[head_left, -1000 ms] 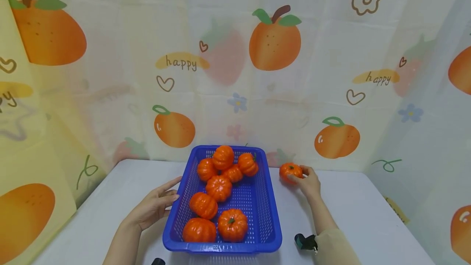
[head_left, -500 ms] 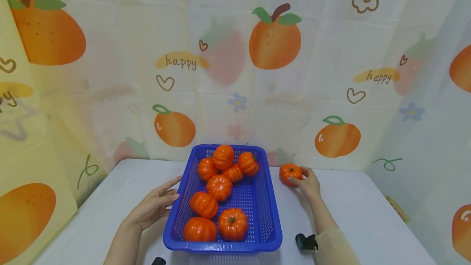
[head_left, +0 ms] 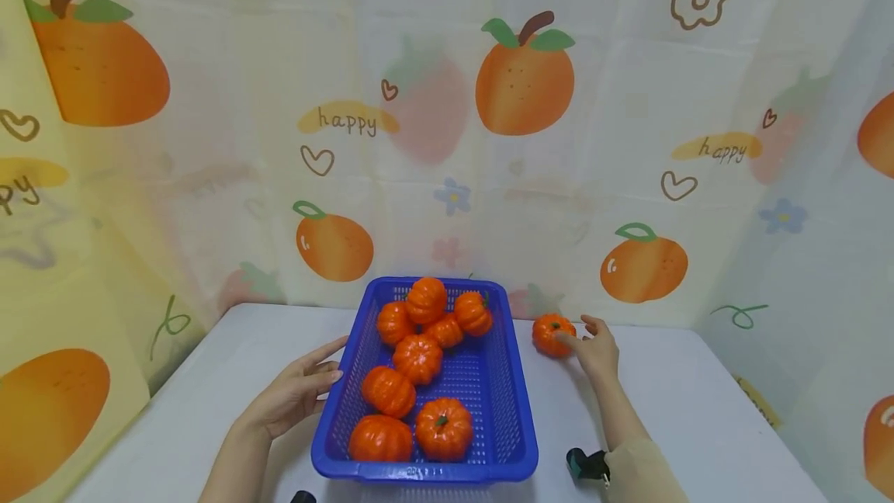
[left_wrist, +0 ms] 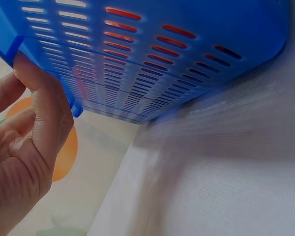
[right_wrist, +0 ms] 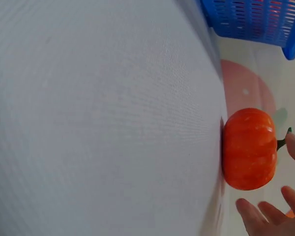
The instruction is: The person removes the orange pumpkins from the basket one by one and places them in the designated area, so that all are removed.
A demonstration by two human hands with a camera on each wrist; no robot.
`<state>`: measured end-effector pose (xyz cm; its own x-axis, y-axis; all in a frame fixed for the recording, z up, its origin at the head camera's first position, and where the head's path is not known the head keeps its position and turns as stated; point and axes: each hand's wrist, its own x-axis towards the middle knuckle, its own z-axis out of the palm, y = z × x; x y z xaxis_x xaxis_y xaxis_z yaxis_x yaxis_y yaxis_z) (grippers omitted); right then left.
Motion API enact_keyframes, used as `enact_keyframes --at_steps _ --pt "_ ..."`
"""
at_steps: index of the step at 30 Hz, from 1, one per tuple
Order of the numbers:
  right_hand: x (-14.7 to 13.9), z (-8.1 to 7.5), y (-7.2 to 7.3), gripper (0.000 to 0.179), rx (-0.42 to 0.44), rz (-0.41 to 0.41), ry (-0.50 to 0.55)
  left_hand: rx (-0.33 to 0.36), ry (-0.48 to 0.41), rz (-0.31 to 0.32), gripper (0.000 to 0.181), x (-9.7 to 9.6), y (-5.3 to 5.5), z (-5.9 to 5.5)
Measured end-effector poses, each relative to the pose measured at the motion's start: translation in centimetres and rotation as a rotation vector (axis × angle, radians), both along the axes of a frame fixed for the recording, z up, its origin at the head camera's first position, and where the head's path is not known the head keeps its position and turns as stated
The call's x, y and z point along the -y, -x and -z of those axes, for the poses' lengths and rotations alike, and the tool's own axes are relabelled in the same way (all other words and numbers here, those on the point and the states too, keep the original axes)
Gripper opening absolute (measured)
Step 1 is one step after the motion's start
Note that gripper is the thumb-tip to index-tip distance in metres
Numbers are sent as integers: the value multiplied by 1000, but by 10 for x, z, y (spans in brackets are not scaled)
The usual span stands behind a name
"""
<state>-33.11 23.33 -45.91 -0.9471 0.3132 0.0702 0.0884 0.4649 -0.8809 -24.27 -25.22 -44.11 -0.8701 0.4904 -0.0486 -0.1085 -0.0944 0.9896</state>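
A small orange toy pumpkin (head_left: 550, 334) sits on the white table, right of a blue plastic basket (head_left: 522, 410). My right hand (head_left: 594, 348) is beside it with fingers spread, the thumb tip overlapping the pumpkin in the head view. In the right wrist view, the fingers stand apart from the pumpkin (right_wrist: 249, 149), and the thumb is near its green stem. On the other side, my left hand (head_left: 296, 390) touches the basket's left rim with loosely extended fingers. The left wrist view shows these fingers (left_wrist: 44, 98) at the rim, against the slotted wall. Several orange pumpkins (head_left: 417, 359) lie inside the basket.
The white table (head_left: 670, 402) meets a fruit-printed cloth (head_left: 447, 138) at the back and sides. A black wrist-strap piece (head_left: 588, 464) shows by the right sleeve (head_left: 639, 472), and a small black object (head_left: 303, 497) at the bottom edge.
My right hand has let go of the pumpkin, spread its fingers and drawn back slightly to the right. The pumpkin stays on the table. My left hand keeps its place at the basket rim.
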Motion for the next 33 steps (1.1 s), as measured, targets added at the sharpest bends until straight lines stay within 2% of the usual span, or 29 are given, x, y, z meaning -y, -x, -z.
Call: enact_keyframes --at_steps 4,10,16,23,33 --pt "1 -9 -3 65 -83 78 45 12 12 -10 71 -2 1 1" --pt "9 -23 -2 58 -164 83 107 17 25 -24 70 -2 2 3" --pt "20 -40 -3 56 -160 -16 166 0 14 -15 70 -1 2 4" --pt "40 -55 -13 54 -145 -163 186 6 25 -33 70 -2 3 4" --pt "68 -65 -25 53 -225 -353 234 3 20 -22 70 -1 3 4"
